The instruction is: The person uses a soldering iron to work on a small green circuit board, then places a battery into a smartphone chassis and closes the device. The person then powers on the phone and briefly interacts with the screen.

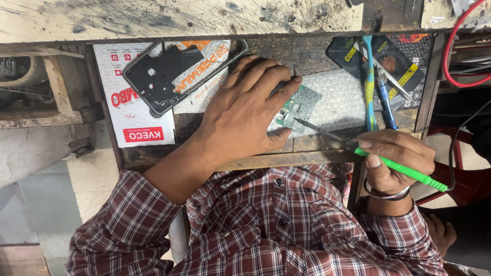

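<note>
Green plastic is what your right hand (394,161) is wrapped around: the handle of a soldering iron (373,156), pinched like a pen between thumb and fingers, its cord trailing off to the right. Its dark tip reaches left and rests on, or just above, the near edge of the small green circuit board (298,106); you cannot tell from this view whether it touches.

Your left hand (245,110) lies flat over the board's left side, fingers spread and pressing down, the fingertips at the board's far corner and the thumb at its near edge. It grips nothing; it pins the board against the sheet of bubble wrap (337,99) under it, on the worn wooden bench (307,51).

Judging by this, the board is already out of its housing and the soldering is under way, with nothing reassembled yet: the black phone frame (169,76) sits well apart to the left, bare, on top of white printed packets (133,117).

Further off to the right lie a light blue toothbrush (369,87), a blue-handled tool (386,102) and metal tweezers (391,76), untouched, on a dark packet (409,61). A red cable (452,46) loops at the far right.
</note>
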### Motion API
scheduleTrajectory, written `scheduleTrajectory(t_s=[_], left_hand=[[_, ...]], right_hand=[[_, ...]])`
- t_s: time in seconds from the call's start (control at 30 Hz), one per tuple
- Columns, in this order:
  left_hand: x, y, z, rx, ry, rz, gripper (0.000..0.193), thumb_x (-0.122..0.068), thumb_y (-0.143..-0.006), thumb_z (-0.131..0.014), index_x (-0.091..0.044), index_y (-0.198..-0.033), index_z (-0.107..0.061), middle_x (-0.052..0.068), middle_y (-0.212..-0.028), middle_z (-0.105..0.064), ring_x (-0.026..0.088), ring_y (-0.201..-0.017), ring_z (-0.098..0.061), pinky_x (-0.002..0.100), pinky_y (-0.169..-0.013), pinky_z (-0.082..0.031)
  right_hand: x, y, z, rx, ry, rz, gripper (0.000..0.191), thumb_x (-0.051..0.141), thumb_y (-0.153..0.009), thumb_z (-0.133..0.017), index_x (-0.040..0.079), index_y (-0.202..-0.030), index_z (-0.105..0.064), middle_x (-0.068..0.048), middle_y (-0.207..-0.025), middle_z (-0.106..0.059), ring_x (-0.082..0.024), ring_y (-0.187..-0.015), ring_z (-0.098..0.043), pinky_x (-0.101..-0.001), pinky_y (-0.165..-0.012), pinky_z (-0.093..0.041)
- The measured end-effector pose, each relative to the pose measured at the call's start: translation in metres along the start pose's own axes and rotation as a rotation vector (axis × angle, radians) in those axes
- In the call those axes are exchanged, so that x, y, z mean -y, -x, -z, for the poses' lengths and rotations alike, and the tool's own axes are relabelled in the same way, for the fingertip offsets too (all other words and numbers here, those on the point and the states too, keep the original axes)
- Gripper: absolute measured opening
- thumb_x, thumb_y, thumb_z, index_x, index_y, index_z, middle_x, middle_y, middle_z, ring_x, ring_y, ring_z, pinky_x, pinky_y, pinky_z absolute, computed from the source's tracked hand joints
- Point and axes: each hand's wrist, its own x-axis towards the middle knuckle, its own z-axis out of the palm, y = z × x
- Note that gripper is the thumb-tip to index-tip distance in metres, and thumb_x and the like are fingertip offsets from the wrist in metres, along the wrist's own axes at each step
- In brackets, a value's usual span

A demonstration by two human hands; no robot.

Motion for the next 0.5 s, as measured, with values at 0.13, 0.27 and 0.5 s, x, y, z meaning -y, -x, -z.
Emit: scheduleTrajectory(t_s=[0.13,0.27,0.5], left_hand=[[-0.0003,-0.0013,0.0001,-0.004,-0.008,0.002,0.079,-0.045,-0.075,-0.086,-0.002,-0.136,-0.063,0.013,-0.135,-0.053,0.031,-0.135,-0.046,0.052,-0.124,-0.028],[0.0003,-0.0008,0.0007,0.024,0.001,0.009,0.079,-0.045,-0.075,-0.086,-0.003,-0.137,-0.063,0.012,-0.135,-0.053,0.030,-0.136,-0.046,0.051,-0.125,-0.028],[-0.0004,0.0001,-0.0012,-0.001,-0.010,0.001,0.080,-0.046,-0.076,-0.086,-0.003,-0.139,-0.063,0.012,-0.136,-0.053,0.030,-0.137,-0.046,0.051,-0.125,-0.028]], right_hand=[[-0.0001,-0.0017,-0.0002,-0.004,0.007,0.009,0.032,0.028,-0.104,-0.072,-0.004,-0.095,-0.072,-0.016,-0.084,-0.071,-0.025,-0.073,-0.075,-0.0285,-0.065,-0.061],[0.0005,-0.0049,-0.0001,0.014,0.006,0.023,0.034,0.029,-0.103,-0.071,-0.003,-0.093,-0.072,-0.016,-0.086,-0.071,-0.024,-0.073,-0.075,-0.0283,-0.065,-0.061],[0.0023,-0.0027,-0.0013,-0.003,-0.012,0.000,0.033,0.028,-0.105,-0.072,-0.004,-0.096,-0.072,-0.016,-0.085,-0.071,-0.025,-0.074,-0.075,-0.0296,-0.067,-0.062]])
